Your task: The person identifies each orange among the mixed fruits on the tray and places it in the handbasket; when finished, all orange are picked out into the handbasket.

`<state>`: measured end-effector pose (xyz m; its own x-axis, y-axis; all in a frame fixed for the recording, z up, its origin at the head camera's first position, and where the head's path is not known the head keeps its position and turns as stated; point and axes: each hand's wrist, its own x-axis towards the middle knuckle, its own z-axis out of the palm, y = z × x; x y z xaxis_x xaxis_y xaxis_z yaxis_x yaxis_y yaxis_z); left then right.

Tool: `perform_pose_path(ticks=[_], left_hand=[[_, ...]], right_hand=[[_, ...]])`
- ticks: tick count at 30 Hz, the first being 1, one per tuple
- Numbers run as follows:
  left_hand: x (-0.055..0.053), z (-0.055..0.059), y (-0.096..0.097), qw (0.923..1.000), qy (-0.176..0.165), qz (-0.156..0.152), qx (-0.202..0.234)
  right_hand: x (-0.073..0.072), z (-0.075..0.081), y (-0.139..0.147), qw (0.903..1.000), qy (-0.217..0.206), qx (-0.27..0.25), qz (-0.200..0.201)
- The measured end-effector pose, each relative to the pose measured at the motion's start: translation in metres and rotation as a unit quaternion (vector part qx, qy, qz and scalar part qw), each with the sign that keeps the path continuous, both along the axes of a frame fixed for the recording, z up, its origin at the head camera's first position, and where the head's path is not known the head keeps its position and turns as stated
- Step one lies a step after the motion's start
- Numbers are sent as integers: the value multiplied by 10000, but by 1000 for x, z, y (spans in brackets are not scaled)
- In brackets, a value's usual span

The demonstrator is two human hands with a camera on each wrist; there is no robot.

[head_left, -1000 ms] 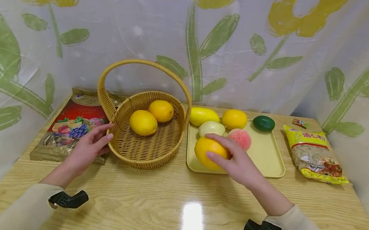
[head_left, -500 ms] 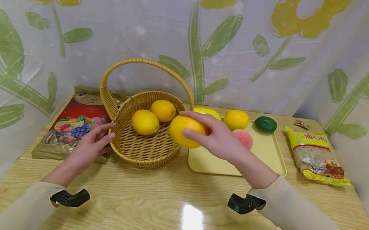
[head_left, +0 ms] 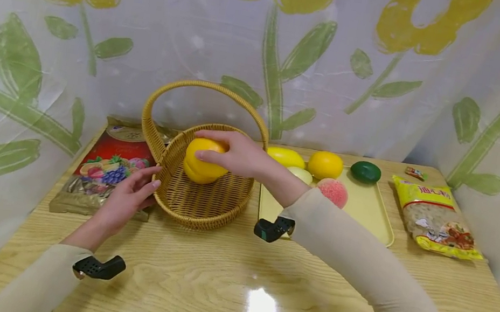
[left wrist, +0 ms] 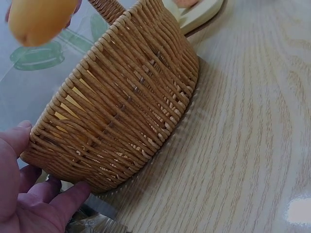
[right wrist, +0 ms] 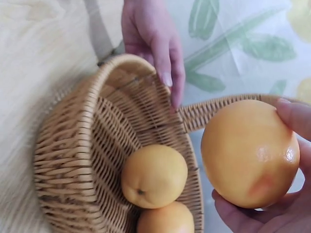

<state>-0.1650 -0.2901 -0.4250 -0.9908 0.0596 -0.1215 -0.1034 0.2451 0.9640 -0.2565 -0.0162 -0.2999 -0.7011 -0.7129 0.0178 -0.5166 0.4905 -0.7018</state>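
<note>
My right hand [head_left: 240, 155] grips a yellow-orange orange [right wrist: 249, 154], thumb and fingers around its sides, above the wicker basket [head_left: 200, 220]. In the right wrist view, two more fruits of that colour, the upper one [right wrist: 154, 175] and the lower one [right wrist: 166, 221], lie inside the basket; the held orange is apart from them. At the basket's left side, my left hand [head_left: 125, 199] touches the outer wall and rim with relaxed fingers. The left wrist view shows its thumb [left wrist: 18, 137] at the rim and other fingers lower on the wall.
Right of the basket, a pale yellow tray [head_left: 370, 218] holds a peach [head_left: 332, 192], another orange [head_left: 325, 165], a yellow fruit [head_left: 286, 157], a pale green one and a dark green one [head_left: 366, 172]. Bags lie left [head_left: 105, 168] and right [head_left: 436, 218]. The basket's tall handle [head_left: 212, 86] arches overhead.
My right hand has carried the orange from the tray leftward until it is over the basket. The left hand has stayed at the basket's left side.
</note>
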Motion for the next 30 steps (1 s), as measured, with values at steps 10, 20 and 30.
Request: perform_pose_path(ticks=[10,20,30], left_hand=[[1,1,1,10000,-35,11,-13],[-1,-3,1,10000,-67,19,-21],[-1,-1,0,10000,-50,-1,52]], right_hand=[[-31,-17,-21,9949,-991,33,-159],[-34,-43,-22,9641,-1999,1073,1383],[-31,-57,-35,9765,-1432,935,1314]])
